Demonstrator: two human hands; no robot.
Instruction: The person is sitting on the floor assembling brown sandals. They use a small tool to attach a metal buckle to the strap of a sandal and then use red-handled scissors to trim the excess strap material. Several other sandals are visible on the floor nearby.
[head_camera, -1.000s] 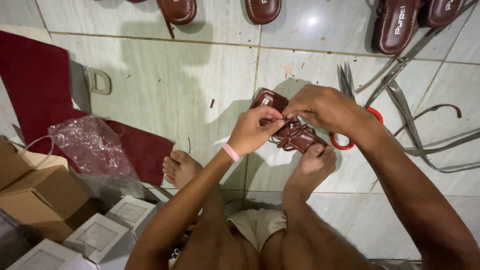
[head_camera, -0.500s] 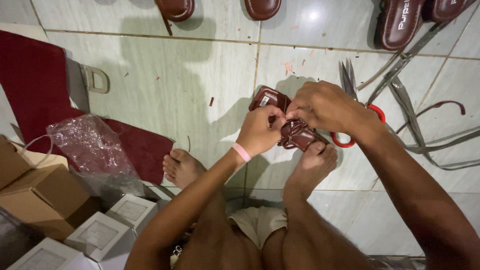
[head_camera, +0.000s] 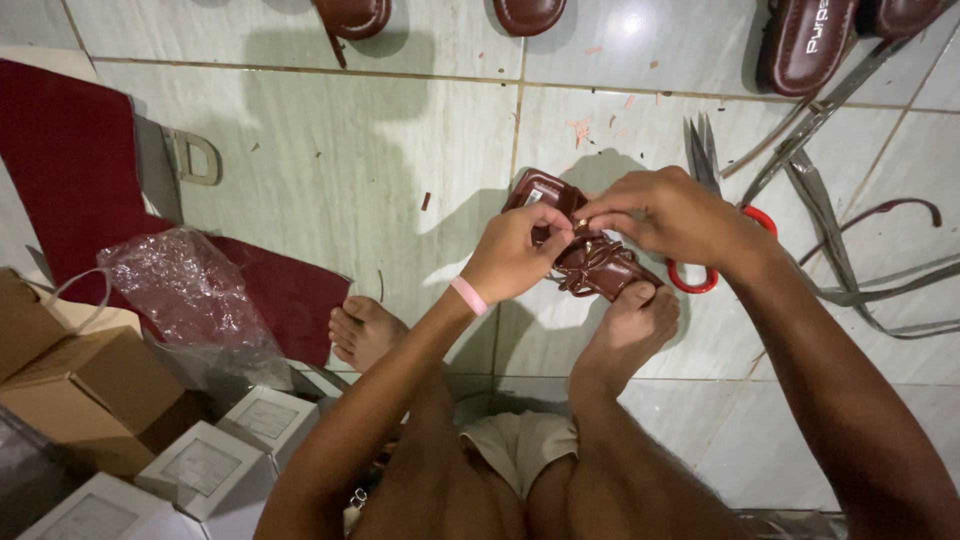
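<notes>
The tiled floor (head_camera: 330, 190) served as the work surface, with the person seated on it and one foot (head_camera: 628, 322) pressed against the near end of a dark brown strappy sandal (head_camera: 590, 262) to steady it. The sandal lay on the tiles directly ahead of the knees, its sole already formed and its straps already in place across the upper. Both hands were on it: the left hand (head_camera: 512, 255) pinched a strap at the middle, and the right hand (head_camera: 665, 212) closed its fingertips on a small metal fitting at the same spot (whether the fitting was fully seated could not be told). By that evidence the job was judged to be at the fastening stage, with the strap hardware unfinished.

Surroundings, in descending order: a dark red sheet of material (head_camera: 70, 180) at far left; brown cardboard boxes (head_camera: 95, 390) and small white boxes (head_camera: 205, 465) near the left knee; a crumpled clear plastic bag (head_camera: 185, 290); further brown sandals (head_camera: 815, 40) along the top edge; loose cut straps (head_camera: 870, 290) at right; red-handled scissors (head_camera: 705, 170) just beyond the right hand.

Nothing obstructed the hands; the scissors lay close by.
</notes>
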